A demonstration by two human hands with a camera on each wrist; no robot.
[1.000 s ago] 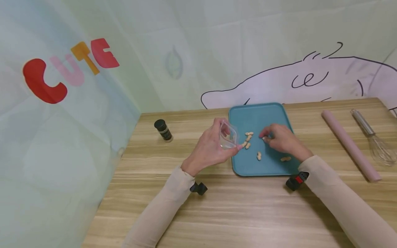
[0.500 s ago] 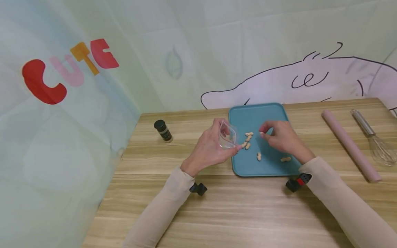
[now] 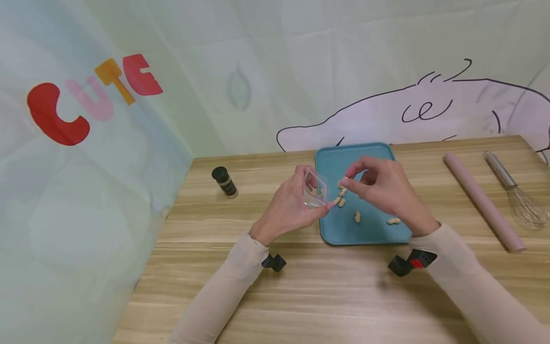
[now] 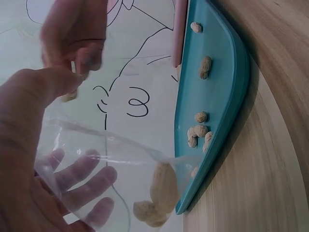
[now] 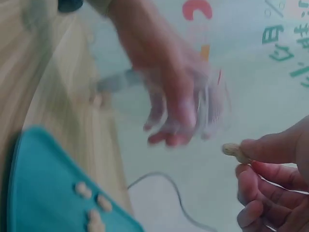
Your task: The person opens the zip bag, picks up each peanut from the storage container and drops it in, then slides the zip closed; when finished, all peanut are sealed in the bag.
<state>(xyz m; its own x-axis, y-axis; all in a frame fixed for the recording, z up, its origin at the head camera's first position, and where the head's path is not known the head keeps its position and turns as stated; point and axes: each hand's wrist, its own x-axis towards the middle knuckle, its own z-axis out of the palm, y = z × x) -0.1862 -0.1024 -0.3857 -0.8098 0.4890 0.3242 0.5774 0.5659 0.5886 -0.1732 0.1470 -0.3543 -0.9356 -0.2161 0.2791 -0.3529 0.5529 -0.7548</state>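
On the backdrop [image 3: 223, 57], beyond and left of our left hand's fingers, we read "CUTE" in coloured letters [image 3: 112, 74]. Past our right hand's fingers, the right wrist view catches green characters [image 5: 266, 36], partly cut off. The label on the jar [image 3: 225, 182], left of our left fingers, is too small to read.

Against the earlier frames, our right hand [image 3: 384, 186] is farther left and closer to the bag [image 3: 315, 198], while our left hand [image 3: 288, 208] stays in nearly the same place. The loose peanuts [image 3: 357, 217] that show lie where they lay.

Our left fingers and thumb hold the bag between them, its mouth spread; the left wrist view shows bagged peanuts [image 4: 164, 188] low in the clear plastic. Our right thumb and fingers are clamped on a peanut [image 5: 235, 151], just beside the bag and apart from it. Below these fingers lies the tray [image 3: 365, 234] with the loose peanuts, several bunched near our left thumb tip. Well to the right of our right fingers, the pin [image 3: 483, 203] and whisk [image 3: 509, 177] rest on the counter [image 3: 301, 291].
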